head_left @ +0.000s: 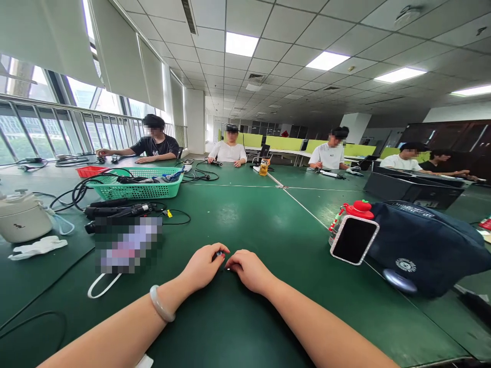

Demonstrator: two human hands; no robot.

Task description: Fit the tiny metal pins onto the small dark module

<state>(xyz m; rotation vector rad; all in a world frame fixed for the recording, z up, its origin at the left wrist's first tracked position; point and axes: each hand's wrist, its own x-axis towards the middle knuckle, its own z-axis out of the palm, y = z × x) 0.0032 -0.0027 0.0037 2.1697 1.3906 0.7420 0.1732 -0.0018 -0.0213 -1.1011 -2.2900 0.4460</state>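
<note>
Both hands rest close together on the green tabletop (230,317), fingertips almost meeting. My left hand (201,267), with a pale bangle (161,303) on the wrist, is closed with thumb and fingers curled around a small dark, bluish item (219,253); too little of it shows to name it. My right hand (251,271) is also closed, its fingers bent down toward the table. A tiny white speck shows by its fingertips, and whatever they hold is hidden.
At left are a green basket (138,190) of cables, black devices (118,210), a blurred pouch (128,248) and a cream pot (23,217). At right, a phone (355,240) leans on a red-capped bottle (360,208) beside a navy bag (429,245). Several people sit farther back.
</note>
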